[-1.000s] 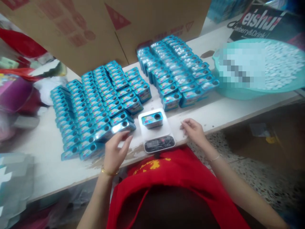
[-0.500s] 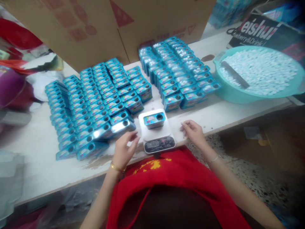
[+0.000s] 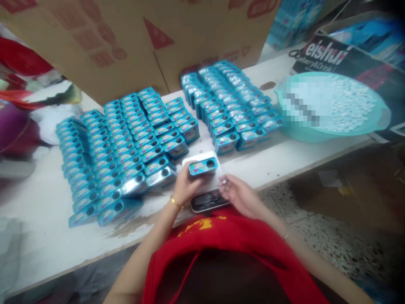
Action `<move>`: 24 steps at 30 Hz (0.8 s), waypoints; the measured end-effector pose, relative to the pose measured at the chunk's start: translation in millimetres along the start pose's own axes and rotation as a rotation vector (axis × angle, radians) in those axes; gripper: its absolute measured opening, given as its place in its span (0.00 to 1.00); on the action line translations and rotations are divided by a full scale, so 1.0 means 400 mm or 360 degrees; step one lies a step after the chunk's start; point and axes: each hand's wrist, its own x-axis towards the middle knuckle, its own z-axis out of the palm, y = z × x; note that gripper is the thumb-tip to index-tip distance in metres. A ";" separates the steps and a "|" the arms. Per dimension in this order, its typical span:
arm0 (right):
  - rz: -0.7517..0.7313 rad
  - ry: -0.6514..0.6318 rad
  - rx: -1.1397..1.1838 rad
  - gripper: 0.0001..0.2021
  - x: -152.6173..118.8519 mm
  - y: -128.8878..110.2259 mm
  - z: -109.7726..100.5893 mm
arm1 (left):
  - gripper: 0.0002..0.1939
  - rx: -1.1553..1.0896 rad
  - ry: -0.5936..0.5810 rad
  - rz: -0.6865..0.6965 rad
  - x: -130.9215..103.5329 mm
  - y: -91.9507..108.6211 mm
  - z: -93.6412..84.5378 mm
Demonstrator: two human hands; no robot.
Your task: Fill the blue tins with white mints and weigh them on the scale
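Observation:
A blue tin with a dark round hole in its lid is over the white plate of a small scale. My left hand grips the tin by its left end. Beside the scale's right edge, my right hand is closed with a small white piece at its fingertips. The scale's dark panel shows in front of both hands, and its right end is partly hidden by my right hand.
Rows of blue tins stand on the left, and a second block of tins stands behind the scale. A turquoise basin of white pieces is at the right. A large cardboard box rises behind.
My left hand has moved right and taken hold of the tin on the scale. My right hand has come left to the scale's edge, and a white piece now shows in its fingers.

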 end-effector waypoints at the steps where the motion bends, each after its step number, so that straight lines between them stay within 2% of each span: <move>1: 0.0058 -0.0003 0.0090 0.11 0.001 0.000 0.008 | 0.24 0.0048 -0.0017 0.0086 0.009 0.004 -0.002; 3: 0.0107 -0.0013 0.0244 0.12 0.008 -0.003 0.023 | 0.19 0.0272 -0.0082 0.0354 0.024 0.023 -0.019; 5: 0.0094 -0.0017 0.0371 0.11 0.017 -0.009 0.038 | 0.19 0.0564 -0.0126 0.0615 0.037 0.045 -0.042; 9: 0.0123 0.0111 0.0604 0.10 0.040 -0.020 0.074 | 0.19 0.0868 -0.0090 0.0880 0.052 0.066 -0.073; 15: 0.0110 0.0125 0.0699 0.08 0.074 -0.009 0.100 | 0.18 0.1011 0.0093 0.1034 0.044 0.040 -0.068; 24: 0.0084 0.0118 0.0689 0.07 0.104 0.015 0.097 | 0.16 0.1013 0.0173 0.1067 0.032 0.024 -0.066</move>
